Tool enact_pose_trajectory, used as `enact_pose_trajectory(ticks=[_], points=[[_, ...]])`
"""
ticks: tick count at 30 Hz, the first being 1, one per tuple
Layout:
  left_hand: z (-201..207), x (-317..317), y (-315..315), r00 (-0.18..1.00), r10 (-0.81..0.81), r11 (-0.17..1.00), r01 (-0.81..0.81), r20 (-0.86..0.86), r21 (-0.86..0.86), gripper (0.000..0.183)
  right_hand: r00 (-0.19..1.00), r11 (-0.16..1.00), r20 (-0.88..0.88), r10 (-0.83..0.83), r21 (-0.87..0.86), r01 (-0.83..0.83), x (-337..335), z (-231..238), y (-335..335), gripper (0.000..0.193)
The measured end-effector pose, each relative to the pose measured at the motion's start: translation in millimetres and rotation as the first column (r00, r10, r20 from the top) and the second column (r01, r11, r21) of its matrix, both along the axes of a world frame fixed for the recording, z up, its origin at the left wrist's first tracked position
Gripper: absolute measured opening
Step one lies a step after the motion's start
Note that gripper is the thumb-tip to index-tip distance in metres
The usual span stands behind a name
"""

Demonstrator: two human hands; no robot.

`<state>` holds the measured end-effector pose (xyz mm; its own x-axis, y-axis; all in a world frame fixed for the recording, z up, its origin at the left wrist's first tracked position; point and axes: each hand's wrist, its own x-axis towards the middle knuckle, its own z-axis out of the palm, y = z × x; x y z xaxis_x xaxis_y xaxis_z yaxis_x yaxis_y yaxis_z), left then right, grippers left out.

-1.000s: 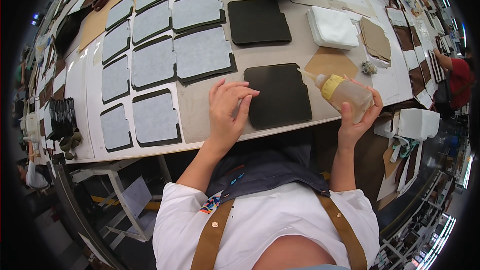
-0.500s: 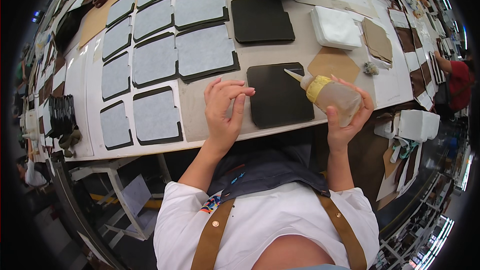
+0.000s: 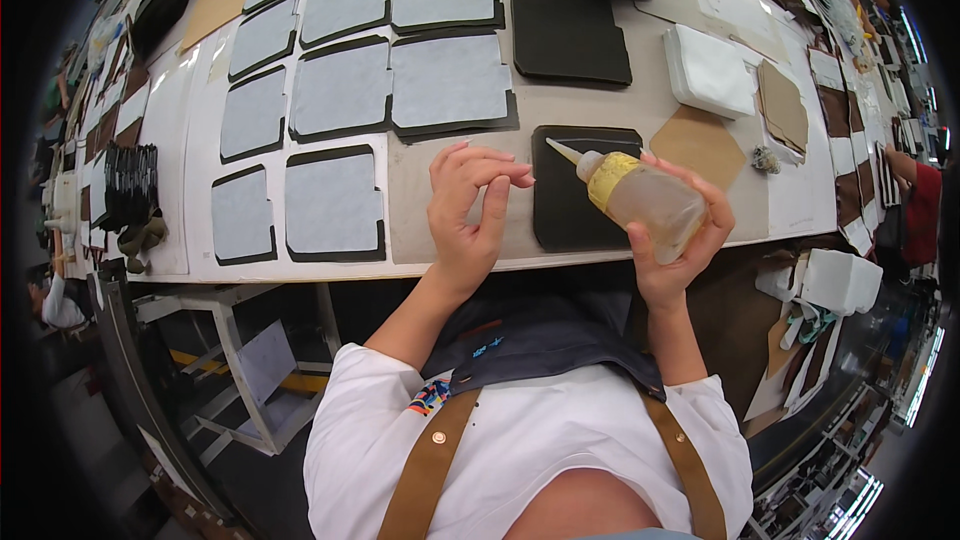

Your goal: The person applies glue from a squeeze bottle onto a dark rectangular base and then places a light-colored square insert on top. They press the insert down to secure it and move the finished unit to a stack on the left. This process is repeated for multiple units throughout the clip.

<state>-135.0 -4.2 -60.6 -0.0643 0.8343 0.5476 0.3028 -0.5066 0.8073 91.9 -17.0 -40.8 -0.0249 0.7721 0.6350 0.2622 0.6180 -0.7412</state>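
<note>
I held a see-through bottle (image 3: 655, 208) with a yellow band (image 3: 612, 180) in my right hand (image 3: 672, 275), just right of the middle of the frame. Those fingers were wrapped around it, with the thumb on one side. The bottle leaned over, and its thin pointy tip (image 3: 563, 150) was over the top part of a flat black piece (image 3: 570, 215) on the counter (image 3: 177, 210). I could not tell if they touched. My left hand (image 3: 465, 215) was free, near the middle of the frame, left of that piece. Its fingers were bent, with the thumb a little apart from them. Grey sheets (image 3: 335, 195) with black edges lay in rows at the upper left
</note>
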Motion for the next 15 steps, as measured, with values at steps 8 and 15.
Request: enact_pose_trajectory(ticks=[8, 15], points=[[-9.0, -1.8, -5.3, 0.965, 0.037, 0.999, -0.038, 0.258, -0.003, 0.017, 0.944, 0.979, -0.315, 0.101, -0.138, -0.150, 4.1, 10.2, 21.3, 0.080], [-9.9, -1.0, -2.9, 0.950, 0.028, 0.999, -0.034, 0.310, 0.016, 0.019, 0.916, 0.879, -0.362, 0.173, -0.363, -0.309, 33.7, 26.2, 60.5, 0.083]])
